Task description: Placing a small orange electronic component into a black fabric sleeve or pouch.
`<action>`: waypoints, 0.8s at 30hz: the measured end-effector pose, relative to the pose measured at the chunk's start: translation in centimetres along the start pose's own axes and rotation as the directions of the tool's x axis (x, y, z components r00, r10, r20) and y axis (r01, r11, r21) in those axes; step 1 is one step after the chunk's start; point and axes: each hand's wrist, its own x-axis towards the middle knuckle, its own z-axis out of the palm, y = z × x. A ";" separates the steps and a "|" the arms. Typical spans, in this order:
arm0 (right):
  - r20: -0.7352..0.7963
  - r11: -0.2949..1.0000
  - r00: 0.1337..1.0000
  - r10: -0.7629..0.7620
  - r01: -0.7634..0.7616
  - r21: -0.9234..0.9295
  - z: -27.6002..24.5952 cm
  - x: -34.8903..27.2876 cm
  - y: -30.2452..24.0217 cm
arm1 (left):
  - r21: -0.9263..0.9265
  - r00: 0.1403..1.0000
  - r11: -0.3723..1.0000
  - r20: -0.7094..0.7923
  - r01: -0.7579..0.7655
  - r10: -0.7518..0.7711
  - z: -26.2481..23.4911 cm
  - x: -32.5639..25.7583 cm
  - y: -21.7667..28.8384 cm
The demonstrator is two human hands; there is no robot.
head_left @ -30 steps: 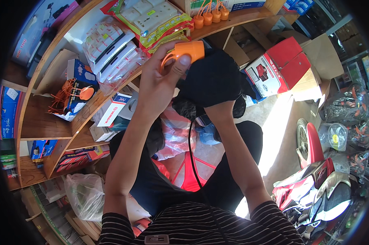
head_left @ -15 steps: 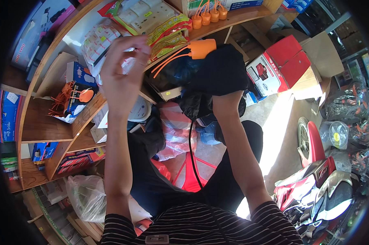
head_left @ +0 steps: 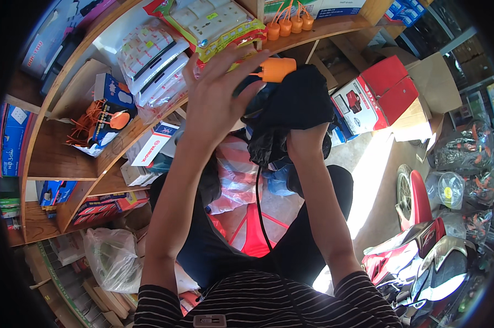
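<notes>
Left hand: raised before the wooden shelf, fingers spread wide, gripping nothing, just beside the orange plug. Right hand: closed on a black plastic bag, orange plug protruding from its top, black cable hanging below.

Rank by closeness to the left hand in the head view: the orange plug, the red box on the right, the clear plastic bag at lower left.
Measured from the left hand:
1. Orange plug, just right of the fingers.
2. Red box, farther right, by the shelf end.
3. Clear plastic bag, far below, lower left.
</notes>
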 end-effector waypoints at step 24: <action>0.532 0.267 0.707 -0.466 0.686 -0.677 -1.7 1.9 -0.3 | -0.256 0.971 0.940 0.138 0.224 -0.194 -1.2 -0.5 2.1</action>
